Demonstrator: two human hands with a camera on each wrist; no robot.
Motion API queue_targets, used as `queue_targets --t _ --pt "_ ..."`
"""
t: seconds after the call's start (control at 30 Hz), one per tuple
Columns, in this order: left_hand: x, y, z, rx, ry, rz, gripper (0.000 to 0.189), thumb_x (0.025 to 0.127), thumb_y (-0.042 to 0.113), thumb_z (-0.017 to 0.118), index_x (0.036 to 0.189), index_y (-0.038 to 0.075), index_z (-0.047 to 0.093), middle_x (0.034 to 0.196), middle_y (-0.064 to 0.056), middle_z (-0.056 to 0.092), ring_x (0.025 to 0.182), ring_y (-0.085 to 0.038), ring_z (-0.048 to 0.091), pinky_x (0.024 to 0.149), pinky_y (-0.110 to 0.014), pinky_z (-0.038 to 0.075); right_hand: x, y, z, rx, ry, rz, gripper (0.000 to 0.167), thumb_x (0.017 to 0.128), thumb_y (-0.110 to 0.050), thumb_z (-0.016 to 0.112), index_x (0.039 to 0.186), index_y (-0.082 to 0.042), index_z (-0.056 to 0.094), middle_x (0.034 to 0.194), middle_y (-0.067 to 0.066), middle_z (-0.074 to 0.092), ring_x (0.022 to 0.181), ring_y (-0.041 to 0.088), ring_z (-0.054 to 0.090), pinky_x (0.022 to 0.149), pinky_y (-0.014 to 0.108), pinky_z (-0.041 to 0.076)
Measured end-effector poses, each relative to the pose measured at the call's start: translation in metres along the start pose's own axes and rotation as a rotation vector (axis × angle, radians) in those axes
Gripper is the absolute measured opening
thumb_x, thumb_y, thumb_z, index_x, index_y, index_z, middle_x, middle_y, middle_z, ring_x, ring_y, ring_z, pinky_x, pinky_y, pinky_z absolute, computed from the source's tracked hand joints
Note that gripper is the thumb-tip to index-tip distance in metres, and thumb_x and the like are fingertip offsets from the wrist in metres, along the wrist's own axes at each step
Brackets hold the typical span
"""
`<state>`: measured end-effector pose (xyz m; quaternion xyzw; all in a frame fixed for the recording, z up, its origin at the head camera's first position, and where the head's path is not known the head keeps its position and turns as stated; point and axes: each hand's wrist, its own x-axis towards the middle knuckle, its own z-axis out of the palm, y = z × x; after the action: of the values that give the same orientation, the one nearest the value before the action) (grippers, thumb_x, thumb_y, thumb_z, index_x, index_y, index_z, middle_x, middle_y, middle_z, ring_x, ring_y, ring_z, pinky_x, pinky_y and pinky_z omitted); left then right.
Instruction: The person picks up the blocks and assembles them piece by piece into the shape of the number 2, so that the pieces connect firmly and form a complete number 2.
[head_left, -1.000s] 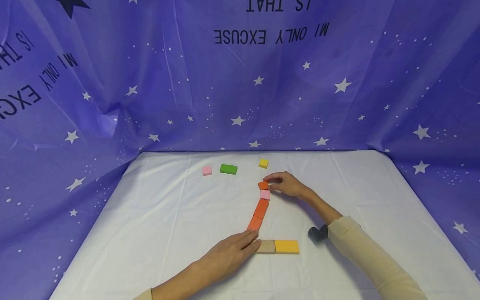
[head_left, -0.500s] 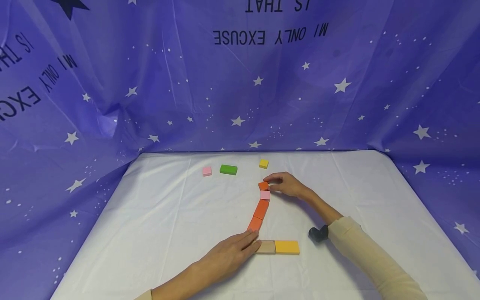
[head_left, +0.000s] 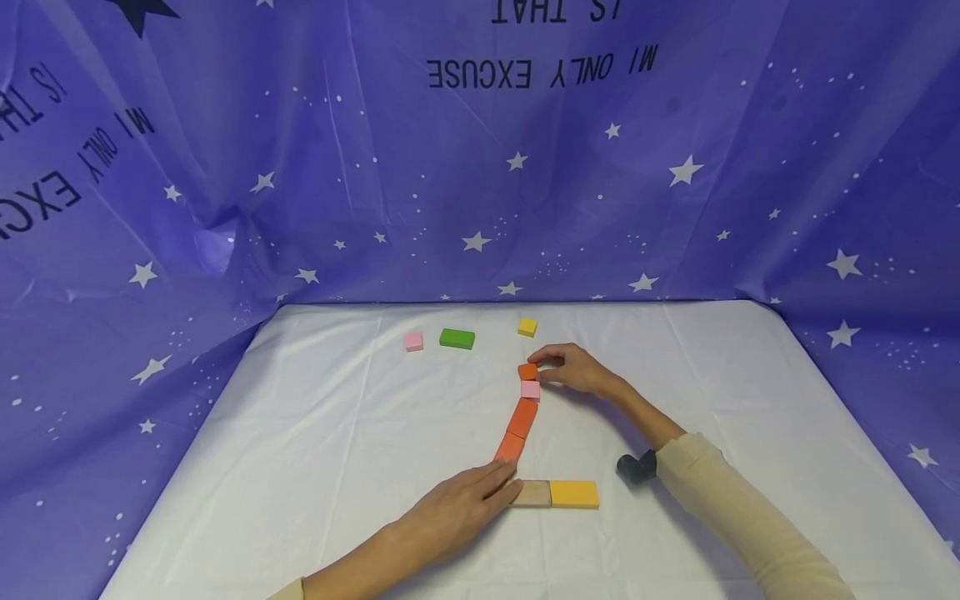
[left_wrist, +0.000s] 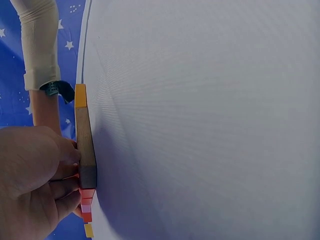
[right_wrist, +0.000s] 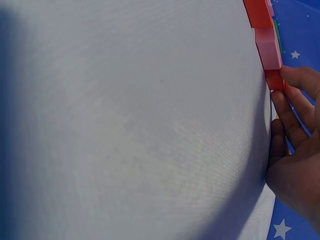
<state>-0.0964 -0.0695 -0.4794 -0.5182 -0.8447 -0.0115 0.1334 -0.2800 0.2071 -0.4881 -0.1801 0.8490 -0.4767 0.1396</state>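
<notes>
A bent line of blocks runs up the table in the head view. At its far end my right hand point(head_left: 576, 369) pinches a small orange block point(head_left: 527, 372) between thumb and finger. A small pink block point(head_left: 530, 390) sits against it, followed by two longer red-orange blocks point(head_left: 522, 417). My left hand point(head_left: 457, 507) rests at the near end, its fingers over the lower red-orange block and thumb on a brown wooden block point(head_left: 534, 493). The left wrist view shows that wooden block point(left_wrist: 86, 137) beside the thumb. A yellow-orange block point(head_left: 574, 494) adjoins it on the right.
Behind the line lie a small yellow block point(head_left: 528, 327), a green block point(head_left: 457, 338) and another pink block point(head_left: 414, 342). A dark strap-like object point(head_left: 636, 468) hangs at the right cuff. A blue starry curtain point(head_left: 480, 208) borders the white-covered table point(head_left: 315, 433).
The small orange block and the right fingertips have shifted very slightly to the right. The left hand and the other blocks look the same.
</notes>
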Motion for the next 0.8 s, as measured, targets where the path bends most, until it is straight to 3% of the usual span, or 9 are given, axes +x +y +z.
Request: queue_targets --t 0.23,0.4,0.6,0.8 --pt "0.001 0.001 -0.001 -0.002 -0.007 -0.005 0.041 0.093 0.01 0.065 0.134 0.008 0.063 0.142 -0.015 0.054 0.131 -0.026 0.051 0.106 -0.032 0.042 0.0 -0.001 0.0 0.014 0.003 0.0 0.034 0.089 -0.009 0.072 0.122 -0.004 0.07 0.122 0.009 0.067 0.12 0.027 0.056 0.106 0.044 0.041" --pt "0.0 0.0 -0.001 0.0 -0.013 -0.006 0.041 0.093 0.009 0.065 0.134 0.008 0.062 0.142 -0.015 0.054 0.131 -0.026 0.051 0.106 -0.032 0.042 0.003 -0.001 -0.001 0.038 0.021 -0.003 0.035 0.091 -0.009 0.071 0.125 0.0 0.067 0.12 0.011 0.067 0.112 0.025 0.059 0.097 0.039 0.047" --pt "0.0 -0.001 -0.001 -0.024 -0.01 -0.01 0.04 0.093 0.009 0.065 0.134 0.007 0.062 0.142 -0.015 0.054 0.131 -0.026 0.051 0.106 -0.031 0.042 0.011 -0.001 -0.001 0.017 0.138 0.038 0.035 0.091 -0.013 0.072 0.123 0.001 0.066 0.108 0.011 0.067 0.098 0.024 0.059 0.082 0.032 0.05" --pt "0.0 -0.001 0.0 -0.038 0.003 -0.004 0.04 0.094 0.009 0.064 0.134 0.007 0.062 0.141 -0.016 0.054 0.131 -0.026 0.052 0.106 -0.03 0.042 0.018 -0.001 0.002 -0.014 0.255 0.08 0.042 0.09 -0.017 0.074 0.127 -0.001 0.062 0.115 0.015 0.064 0.105 0.028 0.058 0.088 0.038 0.049"
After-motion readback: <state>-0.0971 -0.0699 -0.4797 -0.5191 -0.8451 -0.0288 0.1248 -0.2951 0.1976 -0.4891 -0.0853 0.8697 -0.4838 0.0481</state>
